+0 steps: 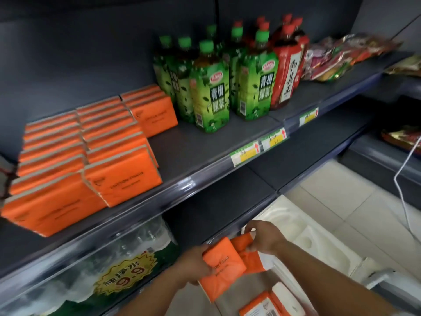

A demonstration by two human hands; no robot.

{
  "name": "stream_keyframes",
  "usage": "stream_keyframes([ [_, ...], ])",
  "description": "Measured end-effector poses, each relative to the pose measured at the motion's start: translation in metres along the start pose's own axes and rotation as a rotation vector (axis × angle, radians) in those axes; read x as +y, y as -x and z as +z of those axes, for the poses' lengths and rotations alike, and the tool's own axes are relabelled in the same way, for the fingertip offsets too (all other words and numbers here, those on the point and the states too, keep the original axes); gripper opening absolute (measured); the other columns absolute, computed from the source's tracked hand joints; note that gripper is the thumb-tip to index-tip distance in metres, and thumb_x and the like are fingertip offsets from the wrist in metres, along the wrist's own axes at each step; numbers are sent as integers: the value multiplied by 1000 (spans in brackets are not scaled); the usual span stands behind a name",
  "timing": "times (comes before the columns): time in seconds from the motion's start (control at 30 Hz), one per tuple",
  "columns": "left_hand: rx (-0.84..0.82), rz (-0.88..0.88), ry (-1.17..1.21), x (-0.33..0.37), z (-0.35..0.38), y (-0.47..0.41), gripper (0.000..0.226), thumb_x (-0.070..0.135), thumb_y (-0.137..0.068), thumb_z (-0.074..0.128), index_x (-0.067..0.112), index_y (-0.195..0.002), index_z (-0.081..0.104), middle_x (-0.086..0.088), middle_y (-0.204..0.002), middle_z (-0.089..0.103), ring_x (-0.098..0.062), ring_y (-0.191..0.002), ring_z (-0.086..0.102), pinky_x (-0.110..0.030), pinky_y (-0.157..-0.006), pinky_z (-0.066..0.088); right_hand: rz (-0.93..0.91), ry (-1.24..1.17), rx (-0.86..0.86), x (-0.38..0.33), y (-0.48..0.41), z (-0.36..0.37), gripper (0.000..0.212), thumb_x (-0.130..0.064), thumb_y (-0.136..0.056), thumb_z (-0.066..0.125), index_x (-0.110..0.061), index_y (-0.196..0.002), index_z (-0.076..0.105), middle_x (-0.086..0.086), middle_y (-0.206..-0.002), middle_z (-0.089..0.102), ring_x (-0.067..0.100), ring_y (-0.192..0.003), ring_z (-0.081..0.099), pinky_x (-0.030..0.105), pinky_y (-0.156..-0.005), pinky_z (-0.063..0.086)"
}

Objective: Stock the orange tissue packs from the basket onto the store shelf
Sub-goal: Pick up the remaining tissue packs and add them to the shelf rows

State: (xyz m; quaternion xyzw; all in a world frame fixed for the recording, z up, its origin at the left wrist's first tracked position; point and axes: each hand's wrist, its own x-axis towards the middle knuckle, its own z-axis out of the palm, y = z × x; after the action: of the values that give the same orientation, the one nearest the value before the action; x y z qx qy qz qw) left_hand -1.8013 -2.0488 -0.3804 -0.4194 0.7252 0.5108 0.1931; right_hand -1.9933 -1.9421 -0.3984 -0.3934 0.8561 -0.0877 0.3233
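Hands first: the left hand [191,267] grips one orange tissue pack [218,267], fingers curled round its near edge, while the right hand [266,240] pinches a second pack [245,244] touching the first. Both are held low over the white basket [314,238], where I see at least one more pack [257,307]. On the shelf [193,147] above I count three rows of orange packs [123,174] standing on edge — blur defeats a per-row count. Just beside them stand roughly seven green-capped bottles [209,96], several red-capped bottles [287,74], and three price tags [245,153] on the shelf lip.
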Motion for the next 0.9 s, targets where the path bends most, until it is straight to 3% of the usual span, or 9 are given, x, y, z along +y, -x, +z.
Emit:
stream_keyframes([
  [0.1, 10, 77, -17, 17, -20, 32, 68, 5, -77, 63, 28, -139, 45, -1, -115, 64, -21, -99, 65, -42, -80, 58, -10, -81, 49, -5, 23, -36, 58, -27, -64, 84, -24, -116, 59, -5, -118, 60, 14, -109, 55, 22, -84, 43],
  [0.23, 86, 203, -30, 37, -47, 76, 67, 0, -81, 66, 26, -139, 44, -1, -113, 59, -17, -92, 62, -33, -67, 57, -92, -203, 104, -18, 52, -78, 48, -18, -67, 85, -18, -109, 62, -9, -102, 55, 6, -97, 51, 15, -77, 36],
  [0.37, 150, 270, 14, 55, -73, 115, 58, 4, -79, 74, 18, -129, 48, -4, -117, 52, -21, -94, 61, -39, -72, 57, -151, -322, 99, -36, 80, -119, 31, -9, -68, 84, -20, -86, 62, -7, -84, 60, 13, -81, 60, 22, -67, 49],
  [0.43, 191, 296, 21, 61, -85, 132, 49, 7, -75, 78, 17, -114, 49, -4, -109, 53, -19, -87, 61, -33, -65, 56, -163, -362, 74, -47, 97, -138, 31, -7, -69, 83, -18, -91, 64, -1, -85, 63, 17, -78, 63, 29, -64, 54],
  [0.53, 241, 362, 18, 71, -100, 153, 43, 5, -72, 80, 18, -97, 48, -2, -93, 55, -12, -71, 57, -22, -54, 49, -197, -397, 59, -61, 117, -165, 36, -4, -71, 81, -14, -102, 63, 6, -93, 66, 22, -84, 66, 40, -75, 56],
  [0.63, 303, 417, 41, 79, -117, 174, 42, 1, -70, 81, 19, -92, 50, -2, -89, 55, -12, -70, 56, -22, -52, 47, -213, -487, 78, -75, 135, -188, 40, -2, -75, 78, -10, -110, 59, 5, -94, 65, 19, -83, 66, 35, -72, 57],
  [0.7, 350, 456, 49, 85, -129, 189, 41, 1, -69, 81, 21, -91, 53, 0, -88, 56, -11, -72, 56, -24, -57, 48, -215, -536, 132, -85, 143, -199, 46, -4, -75, 80, -11, -113, 55, 6, -99, 63, 17, -86, 64, 28, -69, 54],
  [0.8, 429, 521, 21, 92, -150, 207, 40, 4, -68, 83, 23, -90, 56, 6, -89, 57, -8, -79, 56, -21, -65, 47, -237, -583, 236, -105, 143, -211, 46, -7, -74, 81, -10, -111, 54, 8, -103, 60, 20, -93, 61, 32, -79, 51],
  [0.9, 506, 558, -5, 95, -169, 217, 40, 8, -65, 85, 24, -92, 59, 5, -94, 59, -13, -90, 57, -27, -81, 48, -297, -692, 328, -130, 136, -218, 43, -5, -74, 80, -6, -110, 58, 10, -105, 62, 25, -96, 62, 34, -78, 52],
])
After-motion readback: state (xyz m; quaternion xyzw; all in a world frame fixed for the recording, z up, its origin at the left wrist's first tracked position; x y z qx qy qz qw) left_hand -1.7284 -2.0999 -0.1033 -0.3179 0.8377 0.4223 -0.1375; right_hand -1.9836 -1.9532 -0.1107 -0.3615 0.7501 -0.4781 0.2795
